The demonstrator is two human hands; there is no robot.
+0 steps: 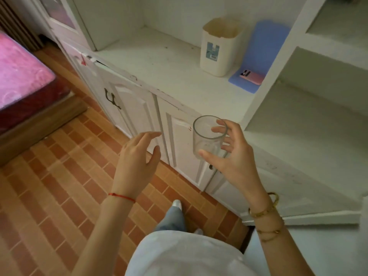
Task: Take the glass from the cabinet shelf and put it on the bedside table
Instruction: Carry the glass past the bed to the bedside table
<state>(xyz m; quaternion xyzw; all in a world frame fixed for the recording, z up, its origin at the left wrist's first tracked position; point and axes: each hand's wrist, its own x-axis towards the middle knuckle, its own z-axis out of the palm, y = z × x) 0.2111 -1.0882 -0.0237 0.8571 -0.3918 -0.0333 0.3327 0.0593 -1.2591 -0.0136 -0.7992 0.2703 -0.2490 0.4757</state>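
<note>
A clear empty glass (pixel 205 139) is upright in the air in front of the white cabinet's lower doors, below the shelf (pixel 159 62). My right hand (pixel 233 156) grips it, thumb at its base and fingers around its far side and rim. My left hand (pixel 137 158) hovers to the left of the glass with fingers spread, holding nothing and not touching it. No bedside table is in view.
On the cabinet shelf stand a cream plastic bin (pixel 219 46) and a blue mat (pixel 256 56) with a pink phone (pixel 252 76) on it. A bed with a pink mattress (pixel 22 74) is at the left. The floor has orange tiles (pixel 59 176).
</note>
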